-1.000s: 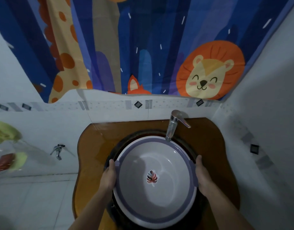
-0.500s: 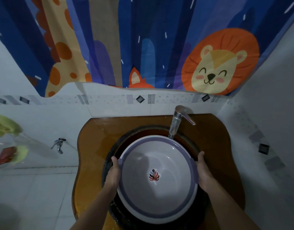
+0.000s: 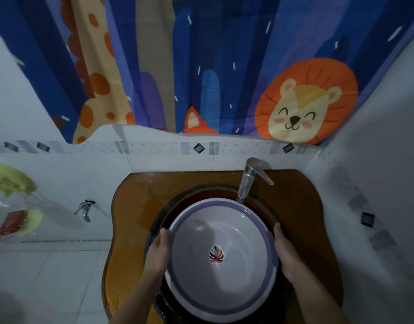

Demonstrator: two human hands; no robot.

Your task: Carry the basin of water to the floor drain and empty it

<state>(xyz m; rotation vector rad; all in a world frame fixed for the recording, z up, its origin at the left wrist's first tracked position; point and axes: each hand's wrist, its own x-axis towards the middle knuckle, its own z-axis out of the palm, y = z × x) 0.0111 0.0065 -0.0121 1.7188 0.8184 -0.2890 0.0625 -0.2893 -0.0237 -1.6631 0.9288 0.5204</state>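
Under the faucet (image 3: 248, 181), both hands grip the basin (image 3: 221, 260) in the sink (image 3: 281, 216).

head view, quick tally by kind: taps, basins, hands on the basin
taps: 2, the sink faucet and the wall tap
basins: 1, the white basin with the purple rim
hands: 2, left hand and right hand, both gripping the rim
total: 5

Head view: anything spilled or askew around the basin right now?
Nothing stands out. The round white purple-rimmed basin sits level in the dark sink, left hand and right hand on its rim.
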